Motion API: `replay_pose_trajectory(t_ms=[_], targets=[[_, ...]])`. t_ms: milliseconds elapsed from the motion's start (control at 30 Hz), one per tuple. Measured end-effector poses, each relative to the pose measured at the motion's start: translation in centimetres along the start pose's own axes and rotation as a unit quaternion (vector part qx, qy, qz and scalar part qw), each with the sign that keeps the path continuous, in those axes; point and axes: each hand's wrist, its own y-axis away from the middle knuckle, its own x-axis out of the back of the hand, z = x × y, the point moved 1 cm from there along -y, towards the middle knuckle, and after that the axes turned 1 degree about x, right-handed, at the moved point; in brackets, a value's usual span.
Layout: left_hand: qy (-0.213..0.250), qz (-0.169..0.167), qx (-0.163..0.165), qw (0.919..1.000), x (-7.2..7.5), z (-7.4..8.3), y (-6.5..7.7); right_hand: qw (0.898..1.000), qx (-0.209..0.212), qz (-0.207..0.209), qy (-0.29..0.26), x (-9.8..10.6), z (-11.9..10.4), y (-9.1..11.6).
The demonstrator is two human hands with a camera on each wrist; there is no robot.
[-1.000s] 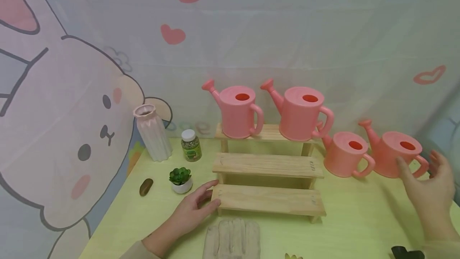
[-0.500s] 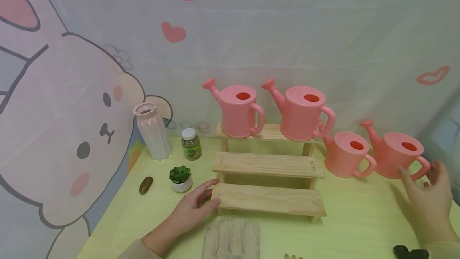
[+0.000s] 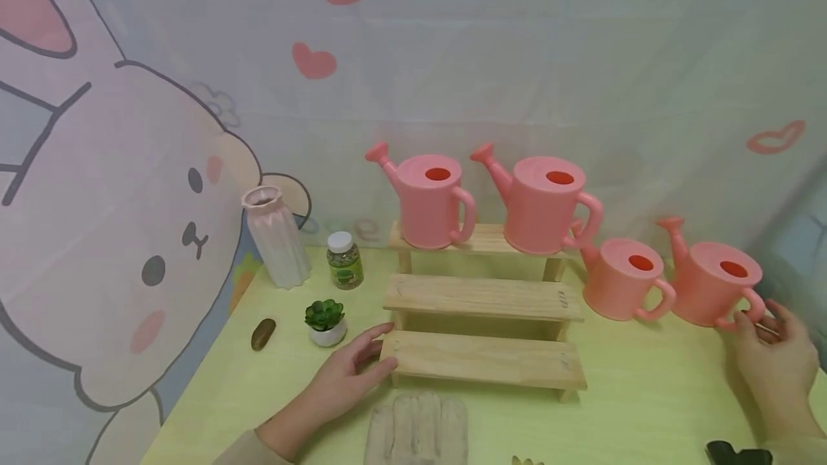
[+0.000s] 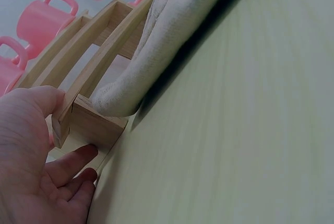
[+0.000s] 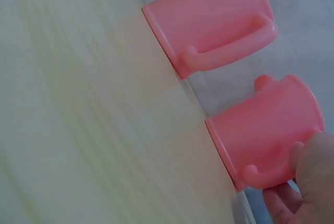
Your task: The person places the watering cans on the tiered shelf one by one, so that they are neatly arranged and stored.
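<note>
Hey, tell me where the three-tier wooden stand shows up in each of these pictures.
Head: the wooden stand is just right of centre, with the left hand at its left end.
Left wrist: the wooden stand slants across the upper left, partly hidden by the ridged slab.
Right wrist: not in it.
Shared landmark: the pale green tabletop, visible in all three views.

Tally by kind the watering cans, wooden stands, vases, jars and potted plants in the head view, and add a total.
Watering cans: 4
Wooden stands: 1
Vases: 1
Jars: 1
Potted plants: 1
Total: 8
</note>
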Motion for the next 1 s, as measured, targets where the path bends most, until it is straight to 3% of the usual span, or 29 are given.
replay_pose_trajectory(t_ms=[200,467,667,867,1000], targets=[[0.002,-0.005,-0.007,1.0,0.0,0.0,0.0,1.0,0.01,-0.009,0.016,0.2,0.1,0.3],[0.011,-0.006,0.002,0.9999,0.0,-0.2,0.0,1.0,-0.006,0.015,0.012,0.6,0.0,-0.1],[0.008,-0.005,0.001,1.0,-0.1,-0.3,-0.1,0.996,-0.012,0.044,-0.079,1.3,-0.4,0.4],[0.008,-0.006,-0.002,0.9999,0.0,-0.1,0.0,0.971,0.042,0.101,-0.211,2.6,-2.3,1.5],[0.012,-0.007,0.001,0.9999,0.0,0.0,0.0,0.966,0.055,0.113,-0.228,3.4,-4.3,2.4]])
